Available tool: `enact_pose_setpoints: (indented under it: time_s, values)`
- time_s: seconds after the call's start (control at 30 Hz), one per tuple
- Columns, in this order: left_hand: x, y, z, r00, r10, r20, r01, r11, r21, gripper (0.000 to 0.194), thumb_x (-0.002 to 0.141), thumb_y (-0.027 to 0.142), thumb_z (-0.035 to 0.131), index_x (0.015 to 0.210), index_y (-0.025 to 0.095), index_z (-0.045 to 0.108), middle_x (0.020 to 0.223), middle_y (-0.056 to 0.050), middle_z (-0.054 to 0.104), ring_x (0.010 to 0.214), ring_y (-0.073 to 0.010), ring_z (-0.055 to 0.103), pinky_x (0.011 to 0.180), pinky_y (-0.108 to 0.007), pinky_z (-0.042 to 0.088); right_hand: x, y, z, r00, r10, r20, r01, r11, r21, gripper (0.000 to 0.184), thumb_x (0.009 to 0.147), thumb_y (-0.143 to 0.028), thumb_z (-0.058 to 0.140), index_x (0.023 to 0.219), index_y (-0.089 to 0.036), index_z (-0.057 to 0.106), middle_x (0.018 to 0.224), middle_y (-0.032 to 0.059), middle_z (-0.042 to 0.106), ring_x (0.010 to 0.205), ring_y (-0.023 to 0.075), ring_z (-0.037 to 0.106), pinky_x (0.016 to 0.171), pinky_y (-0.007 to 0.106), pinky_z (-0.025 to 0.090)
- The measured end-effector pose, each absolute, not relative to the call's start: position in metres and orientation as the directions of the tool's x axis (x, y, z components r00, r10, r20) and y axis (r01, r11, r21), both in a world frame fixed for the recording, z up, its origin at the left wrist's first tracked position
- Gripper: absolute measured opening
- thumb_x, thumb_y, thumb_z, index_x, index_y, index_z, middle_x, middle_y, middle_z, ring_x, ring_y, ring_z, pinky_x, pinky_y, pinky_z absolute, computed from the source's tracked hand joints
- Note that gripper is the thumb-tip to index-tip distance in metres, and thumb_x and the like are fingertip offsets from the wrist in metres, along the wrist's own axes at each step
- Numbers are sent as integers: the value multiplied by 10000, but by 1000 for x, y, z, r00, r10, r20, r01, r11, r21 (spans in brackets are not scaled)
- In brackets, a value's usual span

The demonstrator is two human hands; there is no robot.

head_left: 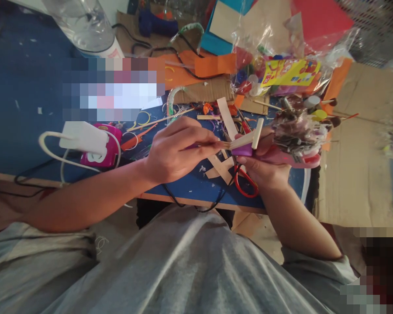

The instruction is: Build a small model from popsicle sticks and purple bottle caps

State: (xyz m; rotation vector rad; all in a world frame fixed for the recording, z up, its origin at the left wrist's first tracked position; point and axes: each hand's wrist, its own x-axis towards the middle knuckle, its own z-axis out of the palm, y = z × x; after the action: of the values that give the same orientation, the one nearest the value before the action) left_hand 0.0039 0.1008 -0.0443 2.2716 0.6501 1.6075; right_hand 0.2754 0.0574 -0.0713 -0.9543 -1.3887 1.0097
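Observation:
My left hand (175, 150) is closed in a pinch, its fingertips at the end of a flat pale wooden strip (244, 140). My right hand (268, 172) is closed around a small purple piece (243, 150), with the thumb below it. The strip lies across the top of the purple piece. At the strip's far end a short wooden stick (257, 133) sits crosswise; whether it is fixed there I cannot tell. Just below my right hand's fingers are the red handles of a pair of scissors (247, 185), on the blue table (183, 189).
Paper strips (227, 117) and wooden bits litter the table. Beside my right hand stands a pink container (306, 160) heaped with crumpled plastic. Farther back are a clear bag of colourful caps (253, 72) and a large bottle (85, 30). A white charger (83, 137) with cables sits left.

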Motion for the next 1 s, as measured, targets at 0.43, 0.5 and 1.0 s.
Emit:
enact_pose_setpoints:
  time_s: [0.43,0.5,1.0]
  values:
    - [4,102,-45,306,506,807,283,-857,430,44,1066,353,872,1107,350,855,999,12,836,912,-195,779,826,-437,737,269,61,-63,19,912,409,59,408,-911,554,736,-490,1110,860,-302,604,985,-31,707,980,241,828,958,472,761]
    - [5,102,-42,280,435,855,251,-894,373,122,1046,272,893,1130,345,844,1021,26,848,918,-174,779,801,-393,722,268,61,-60,-15,925,380,54,380,-923,525,767,-504,1094,859,-300,619,999,-24,732,999,247,838,973,476,763]
    - [1,104,-40,322,432,842,257,-896,361,120,1076,274,855,1154,364,859,1053,14,862,932,-182,800,824,-406,724,266,64,-60,-69,948,310,71,315,-947,535,797,-645,1047,822,-288,649,990,-5,728,1097,268,819,1011,483,753]
